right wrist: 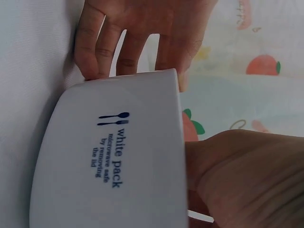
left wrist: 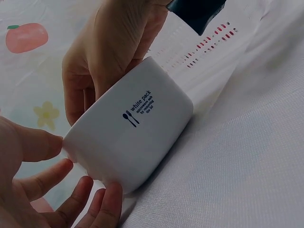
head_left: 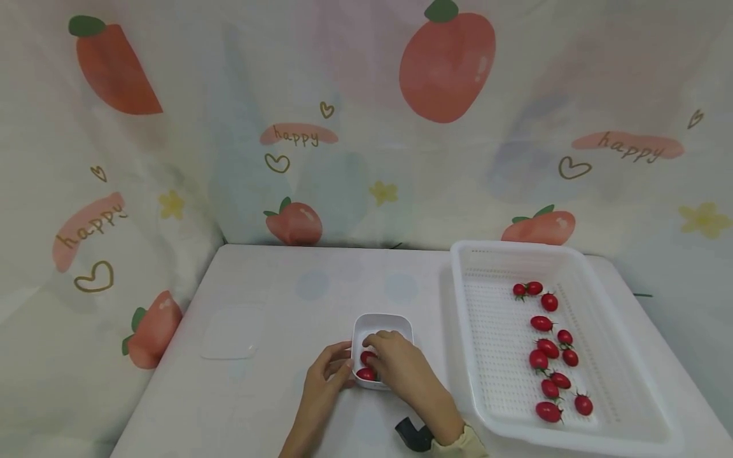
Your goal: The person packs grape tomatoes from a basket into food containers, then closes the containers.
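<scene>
Cherry tomatoes lay in the small white container near the table's front edge. The right hand reached inside; whether it pinched one I could not tell. The left hand steadied the wall with straight fingers. I judged the light tub might tip, spilling fruit short of the white basket.

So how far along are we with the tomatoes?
Early. Two tomatoes show in the box. The right hand reaches into it while the left hand touches its side. About a dozen tomatoes lie in the tray, and the lid lies off to the left.
</scene>
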Available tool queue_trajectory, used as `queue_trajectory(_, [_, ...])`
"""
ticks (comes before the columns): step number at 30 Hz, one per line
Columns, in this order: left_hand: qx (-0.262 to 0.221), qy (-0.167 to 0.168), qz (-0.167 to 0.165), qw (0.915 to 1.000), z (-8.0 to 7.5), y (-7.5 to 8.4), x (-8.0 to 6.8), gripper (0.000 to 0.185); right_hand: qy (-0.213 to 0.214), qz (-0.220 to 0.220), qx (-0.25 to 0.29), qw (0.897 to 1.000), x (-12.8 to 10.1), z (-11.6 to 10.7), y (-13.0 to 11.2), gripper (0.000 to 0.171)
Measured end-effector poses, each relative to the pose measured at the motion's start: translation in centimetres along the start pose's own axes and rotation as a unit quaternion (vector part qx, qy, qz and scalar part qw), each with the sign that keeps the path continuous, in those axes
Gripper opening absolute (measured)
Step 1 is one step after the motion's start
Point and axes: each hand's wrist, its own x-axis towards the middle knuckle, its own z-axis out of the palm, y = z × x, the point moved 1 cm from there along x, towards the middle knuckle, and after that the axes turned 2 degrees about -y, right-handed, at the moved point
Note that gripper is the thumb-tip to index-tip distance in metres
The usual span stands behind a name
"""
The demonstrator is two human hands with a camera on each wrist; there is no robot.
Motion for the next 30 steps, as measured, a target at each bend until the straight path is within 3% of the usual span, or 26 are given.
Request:
queue_trajectory(7, [0.003, 0.004, 0.000, 1.0000, 0.0, 0.1, -0.1, 0.043, 0.061, 0.024, 0.054, 0.996, -0.2, -0.6, -0.4, 0.024])
queue_trajectory(14, [0.005, 0.009, -0.007, 0.9999, -0.1, 0.2, -0.2, 0.043, 0.161, 0.016, 0.150, 0.975, -0.7, -1.9, -1.4, 0.036])
queue_trajectory(24, [0.019, 0.022, -0.021, 0.9993, 0.0, 0.3, -0.4, 0.042, 0.220, 0.002, 0.185, 0.958, -1.7, -4.2, -2.7, 0.038])
queue_trajectory(30, [0.018, 0.014, -0.019, 0.9996, 0.1, 0.1, 0.0, 0.041, 0.250, -0.008, 0.194, 0.948, -2.6, -6.0, -2.5, 0.038])
